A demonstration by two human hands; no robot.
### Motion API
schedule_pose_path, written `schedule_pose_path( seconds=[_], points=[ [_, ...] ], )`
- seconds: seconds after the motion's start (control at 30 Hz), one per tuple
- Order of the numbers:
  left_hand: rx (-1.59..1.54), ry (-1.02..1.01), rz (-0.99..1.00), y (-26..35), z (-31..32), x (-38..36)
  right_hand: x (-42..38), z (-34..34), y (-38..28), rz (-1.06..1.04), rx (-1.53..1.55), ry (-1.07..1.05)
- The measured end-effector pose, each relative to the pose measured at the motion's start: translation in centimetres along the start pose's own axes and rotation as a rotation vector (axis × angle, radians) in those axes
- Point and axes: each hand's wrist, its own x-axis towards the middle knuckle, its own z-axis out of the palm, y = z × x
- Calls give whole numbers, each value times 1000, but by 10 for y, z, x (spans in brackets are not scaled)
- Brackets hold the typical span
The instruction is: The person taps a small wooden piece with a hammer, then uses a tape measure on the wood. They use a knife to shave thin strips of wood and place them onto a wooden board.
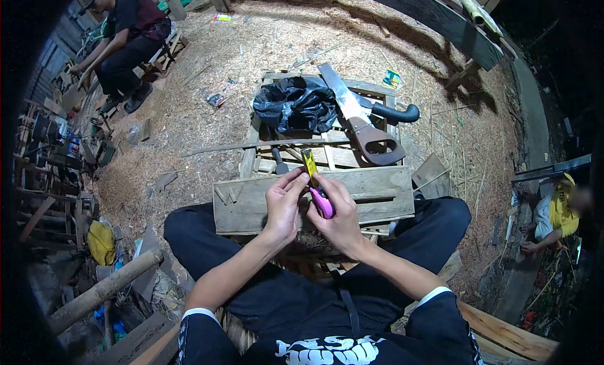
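Note:
A small tape measure (321,202) with a pink case sits in my right hand (337,214), fingers closed round it. Its yellow strip with dark marks (310,162) rises between both hands. My left hand (284,203) pinches that strip near its lower part; the fingertips partly hide it. Beneath the hands lies a wooden board (251,204), with thin wood strips (371,195) resting on it. Just beyond, a handsaw (362,120) lies on a slatted wooden stand (248,157), beside a black plastic bag (296,104) and a dark curved handle (402,113).
A long thin stick (264,145) crosses the stand. Wood shavings cover the ground. One person (132,41) sits at the upper left; another in yellow (560,208) is at the right. A heavy beam (434,19) spans the upper right, and a round pole (107,289) juts in lower left.

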Motion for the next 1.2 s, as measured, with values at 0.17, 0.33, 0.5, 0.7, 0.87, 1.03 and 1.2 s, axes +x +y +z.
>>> schedule_pose_path(
  seconds=[0.17,0.33,0.5,0.7,0.87,1.03,1.2],
  points=[
    [7,-13,-3,1,1,-1,-1,0,0,7,-1,-2],
    [23,0,42,-1,4,-1,-1,1,0,7,-5,-4],
    [38,-9,43,0,2,-1,0,2,1,-1,-20,-9],
    [27,-9,15,0,2,-1,-1,3,0,14,-9,-19],
    [25,-10,2,6,4,-5,-1,4,0,1,-6,-14],
    [9,21,94,12,13,0,10,-5,0,-59,-19,79],
    [126,1,241,29,-10,26,28,-25,5,-55,-42,212]
  ],
)
